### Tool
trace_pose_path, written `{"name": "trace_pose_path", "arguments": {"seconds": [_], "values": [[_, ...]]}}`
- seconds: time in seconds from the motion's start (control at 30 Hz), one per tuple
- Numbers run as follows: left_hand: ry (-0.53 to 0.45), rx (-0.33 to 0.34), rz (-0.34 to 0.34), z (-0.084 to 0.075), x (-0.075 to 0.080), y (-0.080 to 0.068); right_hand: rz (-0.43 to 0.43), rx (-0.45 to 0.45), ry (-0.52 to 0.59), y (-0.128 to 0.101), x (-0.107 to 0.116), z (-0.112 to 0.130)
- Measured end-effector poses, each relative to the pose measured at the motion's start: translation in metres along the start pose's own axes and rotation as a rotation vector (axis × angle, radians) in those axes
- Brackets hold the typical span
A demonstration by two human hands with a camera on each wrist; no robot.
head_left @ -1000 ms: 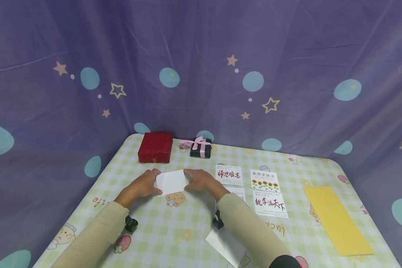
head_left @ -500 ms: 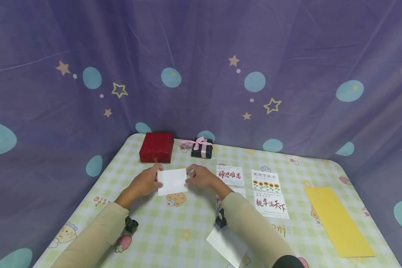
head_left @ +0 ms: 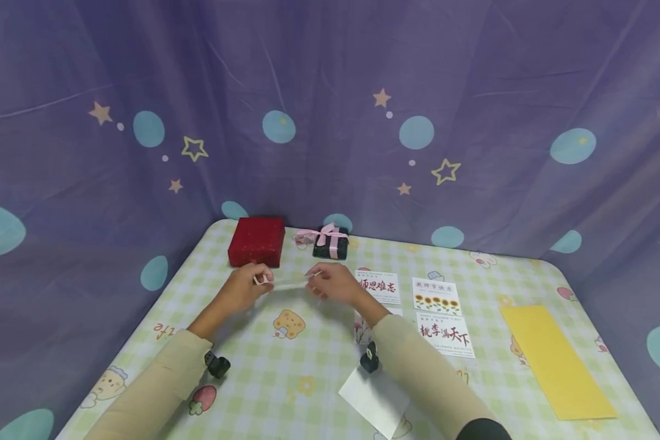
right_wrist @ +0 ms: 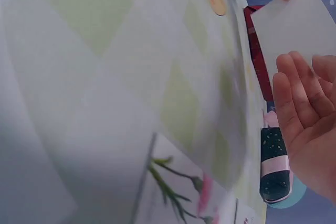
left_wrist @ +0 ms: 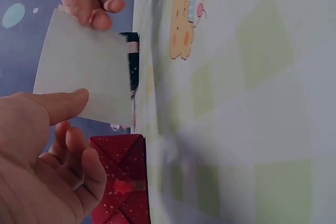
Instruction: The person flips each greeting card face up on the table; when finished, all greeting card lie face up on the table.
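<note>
Both hands hold a white card (left_wrist: 84, 66) between them, lifted over the table. In the head view it is tilted nearly edge-on and shows as a thin pale strip. My left hand (head_left: 244, 287) pinches one end, its thumb (left_wrist: 68, 103) flat on the blank face and the fingers curled behind. My right hand (head_left: 335, 284) grips the opposite end, fingers bent at the edge. In the right wrist view the card's (right_wrist: 294, 30) blank side faces the camera. The card's other face is hidden.
Behind the hands stand a red gift box (head_left: 256, 242) and a small dark box (head_left: 330, 244) with a pink ribbon. Several printed cards (head_left: 436, 296) lie right of the right hand. A blank white sheet (head_left: 374, 400) lies near the right forearm, a yellow strip (head_left: 558, 363) farther right.
The card has tipped from showing its broad white face to nearly edge-on. Both hands have risen slightly, away from the person, still holding its ends.
</note>
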State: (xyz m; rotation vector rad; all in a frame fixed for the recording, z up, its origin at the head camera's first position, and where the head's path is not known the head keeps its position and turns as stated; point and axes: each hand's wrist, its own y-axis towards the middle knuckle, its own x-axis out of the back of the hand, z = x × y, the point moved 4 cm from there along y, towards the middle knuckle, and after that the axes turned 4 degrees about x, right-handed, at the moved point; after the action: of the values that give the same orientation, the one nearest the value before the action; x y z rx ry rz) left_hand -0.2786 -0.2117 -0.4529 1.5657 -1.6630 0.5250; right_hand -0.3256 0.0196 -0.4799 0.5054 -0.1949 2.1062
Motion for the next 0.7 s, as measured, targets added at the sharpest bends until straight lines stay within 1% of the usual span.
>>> {"name": "trace_pose_path", "arguments": {"seconds": [0.1, 0.17, 0.23, 0.3, 0.4, 0.5, 0.7], "values": [[-0.024, -0.015, -0.021, -0.003, 0.002, 0.001, -0.015, -0.010, 0.113, -0.003, 0.005, 0.003], [-0.048, -0.007, -0.020, -0.005, 0.002, 0.002, -0.022, -0.007, 0.173, -0.005, 0.010, 0.004], [-0.080, 0.020, -0.007, -0.006, 0.001, 0.004, -0.035, 0.001, 0.176, -0.009, 0.017, 0.004], [-0.114, 0.057, 0.013, -0.006, -0.001, 0.007, -0.035, 0.017, 0.131, -0.011, 0.025, 0.003], [-0.159, 0.113, 0.053, -0.007, -0.007, 0.011, -0.051, 0.028, 0.014, -0.015, 0.034, 0.001], [-0.177, 0.159, 0.088, -0.010, -0.012, 0.014, -0.045, 0.033, -0.059, -0.016, 0.040, -0.003], [-0.154, 0.158, 0.157, -0.017, -0.024, 0.021, -0.040, 0.047, -0.114, -0.020, 0.049, -0.008]]}}
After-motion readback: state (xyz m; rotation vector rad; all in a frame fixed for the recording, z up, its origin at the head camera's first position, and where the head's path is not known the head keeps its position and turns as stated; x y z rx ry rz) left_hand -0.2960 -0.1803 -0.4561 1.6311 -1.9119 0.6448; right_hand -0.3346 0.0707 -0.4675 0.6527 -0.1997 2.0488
